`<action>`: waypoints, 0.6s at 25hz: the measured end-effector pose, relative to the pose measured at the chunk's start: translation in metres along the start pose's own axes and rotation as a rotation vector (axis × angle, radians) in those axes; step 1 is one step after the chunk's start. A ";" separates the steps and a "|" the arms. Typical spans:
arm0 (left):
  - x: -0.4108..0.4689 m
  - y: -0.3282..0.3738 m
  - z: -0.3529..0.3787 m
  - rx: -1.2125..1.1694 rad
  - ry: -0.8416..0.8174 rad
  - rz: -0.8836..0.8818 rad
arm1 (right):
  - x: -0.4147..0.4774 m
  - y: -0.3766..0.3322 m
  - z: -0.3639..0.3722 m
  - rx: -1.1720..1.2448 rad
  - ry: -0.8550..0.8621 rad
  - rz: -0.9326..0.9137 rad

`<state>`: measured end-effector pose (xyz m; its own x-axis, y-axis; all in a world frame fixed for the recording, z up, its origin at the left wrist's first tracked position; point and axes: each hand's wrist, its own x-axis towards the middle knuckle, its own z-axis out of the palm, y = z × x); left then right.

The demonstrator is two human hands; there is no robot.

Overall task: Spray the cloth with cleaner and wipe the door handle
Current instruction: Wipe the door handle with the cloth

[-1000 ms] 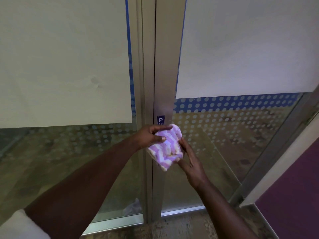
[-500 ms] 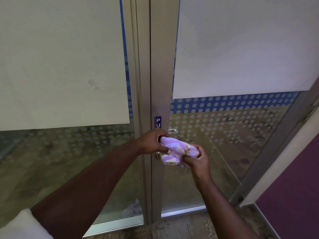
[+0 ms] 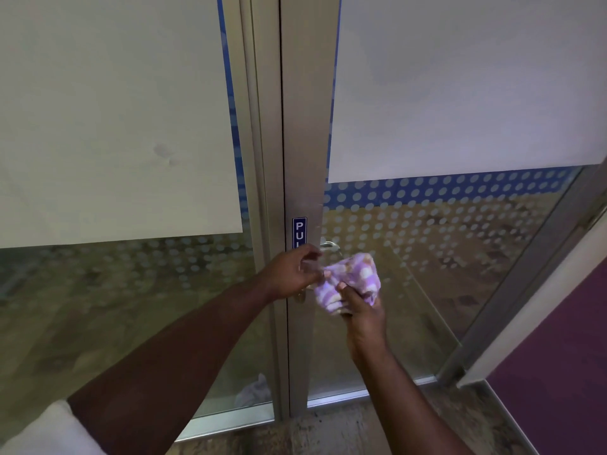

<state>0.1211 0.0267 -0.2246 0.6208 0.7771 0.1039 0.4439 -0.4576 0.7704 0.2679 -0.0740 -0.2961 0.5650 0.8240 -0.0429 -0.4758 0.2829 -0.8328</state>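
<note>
Glass door (image 3: pixel 427 274) fills most of the view, dotted film band across it, big white paper sheet (image 3: pixel 460 87) taped over the upper pane at 1 o'clock. Second white sheet (image 3: pixel 108 119) covers the neighbouring pane at 10 o'clock. Aluminium door stile (image 3: pixel 305 126) runs vertically through centre, 12 down to 6 o'clock. Purple wall panel (image 3: pixel 565 372) at 4 o'clock. Speckled floor (image 3: pixel 328 431) strip at 6 o'clock.

Person's left arm comes in from 7 o'clock, white sleeve (image 3: pixel 42 431) at the corner. Right arm comes in from 5 o'clock.

Left hand (image 3: pixel 290 274) sits just left of centre, against the stile, fingers curled in and pinching the left end of the cloth. Right hand (image 3: pixel 361 310) just below and right of it, at 5 o'clock from the left hand, fingers closed on the cloth's lower edge, thumb on top.

Cloth (image 3: pixel 353 280), purple and white pattern, bunched up, held between both hands, near frame centre, just below the door handle.

Door handle (image 3: pixel 330 246), silver lever, pokes out from the stile just above the cloth, at 12 o'clock from it; cannot tell if cloth touches it. Base of handle hidden behind left hand.

Blue sign (image 3: pixel 299 232) on the stile, letters "PU" readable, lower part covered by left hand, just left of the handle.
</note>
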 end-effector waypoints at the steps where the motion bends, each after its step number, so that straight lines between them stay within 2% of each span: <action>1: 0.001 -0.002 -0.011 0.181 0.086 0.091 | 0.004 0.002 -0.002 -0.157 0.053 -0.079; 3: 0.010 -0.003 -0.040 0.516 0.289 0.360 | 0.011 0.003 -0.002 -0.464 0.100 -0.242; 6: 0.037 0.011 -0.086 0.817 0.442 0.642 | 0.028 0.000 0.006 -0.862 0.026 -0.443; 9: 0.067 0.030 -0.123 0.991 0.540 0.787 | 0.052 -0.011 0.031 -1.082 -0.077 -0.725; 12: 0.091 0.044 -0.145 1.090 0.608 0.873 | 0.078 -0.027 0.063 -1.188 -0.039 -0.968; 15: 0.102 0.045 -0.149 1.136 0.641 0.906 | 0.097 -0.032 0.086 -1.232 -0.023 -1.130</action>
<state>0.1083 0.1497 -0.0853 0.7035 -0.0096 0.7107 0.5075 -0.6932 -0.5118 0.2796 0.0390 -0.2256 0.2166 0.4982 0.8396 0.9215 0.1797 -0.3444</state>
